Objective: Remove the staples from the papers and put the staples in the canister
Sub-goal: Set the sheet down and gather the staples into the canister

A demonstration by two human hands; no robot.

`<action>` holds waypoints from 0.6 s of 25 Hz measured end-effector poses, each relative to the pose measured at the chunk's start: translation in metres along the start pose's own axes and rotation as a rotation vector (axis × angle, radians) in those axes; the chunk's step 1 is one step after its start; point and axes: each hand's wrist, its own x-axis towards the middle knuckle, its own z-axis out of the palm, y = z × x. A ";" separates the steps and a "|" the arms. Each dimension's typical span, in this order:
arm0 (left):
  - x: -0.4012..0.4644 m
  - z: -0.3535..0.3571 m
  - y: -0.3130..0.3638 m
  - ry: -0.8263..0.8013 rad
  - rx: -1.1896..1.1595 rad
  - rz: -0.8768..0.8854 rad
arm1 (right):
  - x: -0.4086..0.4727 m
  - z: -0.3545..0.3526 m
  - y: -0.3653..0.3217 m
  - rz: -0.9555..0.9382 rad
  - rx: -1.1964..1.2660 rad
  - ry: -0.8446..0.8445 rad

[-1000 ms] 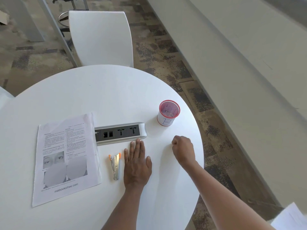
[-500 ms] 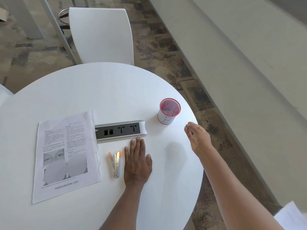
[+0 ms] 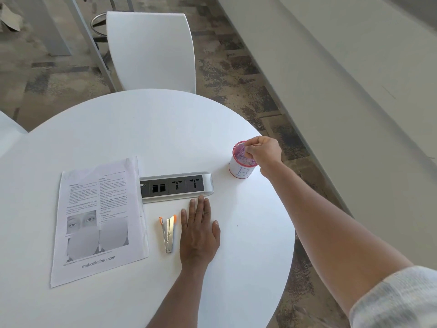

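Canister (image 3: 242,170) at the table's right edge: right hand (image 3: 262,151) has swung over it, grip pinched, staple unseen; left hand (image 3: 198,235) flat, released.

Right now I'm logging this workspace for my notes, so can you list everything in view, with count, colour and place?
table: one, white, round, fills the foreground
papers: one printed set, white with grey pictures, left part of the table
power strip: one, silver and black, mid-table, its left end against the papers' right edge
staple remover: one, metal with orange tips, between the papers and the left hand
canister: one, white with red rim and blue lettering, right part of the table
chair: one, white, behind the table
carpet: patterned brown and grey, around the table
left hand: flat on the table, fingertips by the strip
right hand: fingers pinched over the canister's mouth; no staple can be made out
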 end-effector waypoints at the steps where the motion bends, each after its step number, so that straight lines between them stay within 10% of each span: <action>1: 0.000 0.000 0.000 -0.005 0.001 -0.001 | 0.001 0.001 0.000 -0.003 -0.037 -0.003; 7: -0.001 0.001 0.000 0.008 0.010 0.005 | 0.004 0.001 0.004 -0.060 -0.145 0.035; 11: -0.001 0.001 0.000 0.004 0.037 0.009 | -0.041 0.004 0.025 -0.432 -0.207 0.214; 15: 0.002 -0.004 0.001 -0.013 0.021 0.008 | -0.112 0.026 0.117 -0.534 -0.460 -0.021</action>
